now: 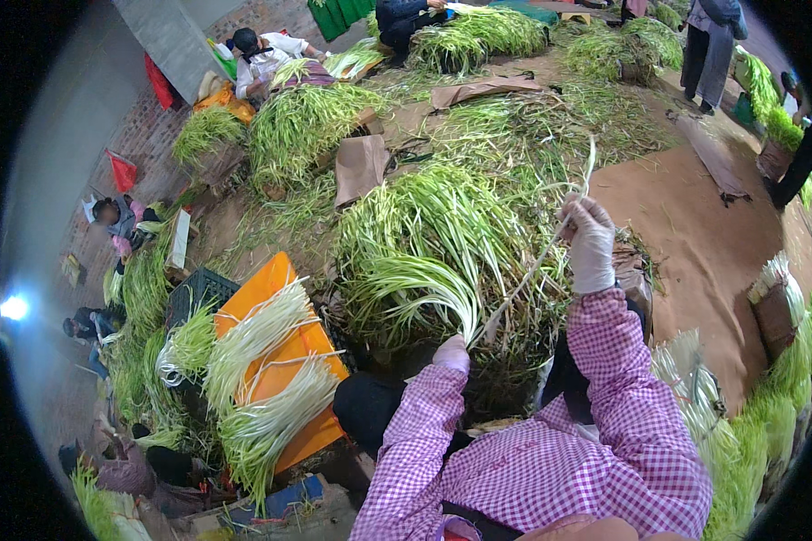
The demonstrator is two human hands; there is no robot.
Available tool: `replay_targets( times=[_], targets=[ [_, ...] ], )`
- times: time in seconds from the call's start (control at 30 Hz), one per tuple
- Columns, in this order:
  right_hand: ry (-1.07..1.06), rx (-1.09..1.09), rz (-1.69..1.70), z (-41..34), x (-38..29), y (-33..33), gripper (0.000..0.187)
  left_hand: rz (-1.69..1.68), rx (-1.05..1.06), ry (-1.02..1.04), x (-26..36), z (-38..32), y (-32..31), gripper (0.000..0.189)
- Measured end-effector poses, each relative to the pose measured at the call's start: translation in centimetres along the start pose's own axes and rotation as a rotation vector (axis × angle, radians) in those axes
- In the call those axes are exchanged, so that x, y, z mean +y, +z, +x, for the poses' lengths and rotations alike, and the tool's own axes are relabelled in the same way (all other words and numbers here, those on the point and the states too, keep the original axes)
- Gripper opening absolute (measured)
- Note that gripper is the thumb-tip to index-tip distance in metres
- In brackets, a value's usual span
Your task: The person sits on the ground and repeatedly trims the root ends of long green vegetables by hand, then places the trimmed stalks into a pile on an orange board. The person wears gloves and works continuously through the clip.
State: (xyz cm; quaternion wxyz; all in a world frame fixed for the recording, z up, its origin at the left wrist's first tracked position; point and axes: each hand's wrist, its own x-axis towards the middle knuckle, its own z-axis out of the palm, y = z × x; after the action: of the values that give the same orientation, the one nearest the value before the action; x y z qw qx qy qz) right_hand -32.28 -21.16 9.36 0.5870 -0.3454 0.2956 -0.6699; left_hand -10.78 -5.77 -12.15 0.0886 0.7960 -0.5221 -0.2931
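Note:
My left hand [451, 353], in a thin whitish glove, grips the pale stem ends of a small bunch of long leafy greens [440, 287] that look like garlic chives. The leaves fan away to the upper left. My right hand [587, 237], gloved too, is raised to the right with its fingers pinched on a thin pale strand [540, 260]. One end of that strand sticks up above the fingers; the other hangs down towards the left hand. Beneath both hands lies a large heap of greens [426, 209], with brownish, tangled roots or debris along its near side.
An orange board [264, 351] on my left carries two piles of pale-stemmed greens [277, 412]. Behind it stands a dark plastic crate [199, 294]. Brown sheeting [690, 250] covers the floor at right, with bundled greens [697, 392] alongside. Several people sit or stand among other heaps.

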Motion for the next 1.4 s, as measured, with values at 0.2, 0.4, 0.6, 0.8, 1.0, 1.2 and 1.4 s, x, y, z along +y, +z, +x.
replay_targets(
  times=[0.2, 0.4, 0.6, 0.8, 1.0, 1.2, 1.4],
  targets=[
    [-0.104, -0.050, 0.242, 2.9, -2.7, -1.0, 0.014, 0.071, -0.068, 0.026, 0.8, -0.2, -2.3, 0.022],
    [0.112, -0.113, -0.089, 3.2, -1.1, -0.8, 0.020, -0.620, -0.066, -0.120, 3.0, -1.6, -8.9, 0.025],
    [0.367, -0.258, -0.225, -0.1, 3.8, 2.4, 0.017, -1.511, -0.064, -0.005, 4.1, -4.5, -13.7, 0.019],
    [0.481, -0.377, -0.236, -3.2, 9.2, 7.7, 0.017, -1.562, -0.128, 0.162, 6.0, -4.4, -11.9, 0.041],
    [0.403, -0.443, -0.769, -1.5, 13.8, 5.2, 0.028, -1.693, 0.153, 0.212, 5.0, -4.0, -16.6, 0.041],
    [0.526, -0.476, -1.564, -3.3, 19.2, -0.4, 0.041, -1.945, 0.435, 0.367, 2.9, -2.1, -20.6, 0.033],
    [0.375, -0.393, -1.489, -3.9, 20.4, -0.6, 0.032, -1.784, 0.310, -0.213, 3.5, -0.6, -16.6, 0.030]
  ],
)
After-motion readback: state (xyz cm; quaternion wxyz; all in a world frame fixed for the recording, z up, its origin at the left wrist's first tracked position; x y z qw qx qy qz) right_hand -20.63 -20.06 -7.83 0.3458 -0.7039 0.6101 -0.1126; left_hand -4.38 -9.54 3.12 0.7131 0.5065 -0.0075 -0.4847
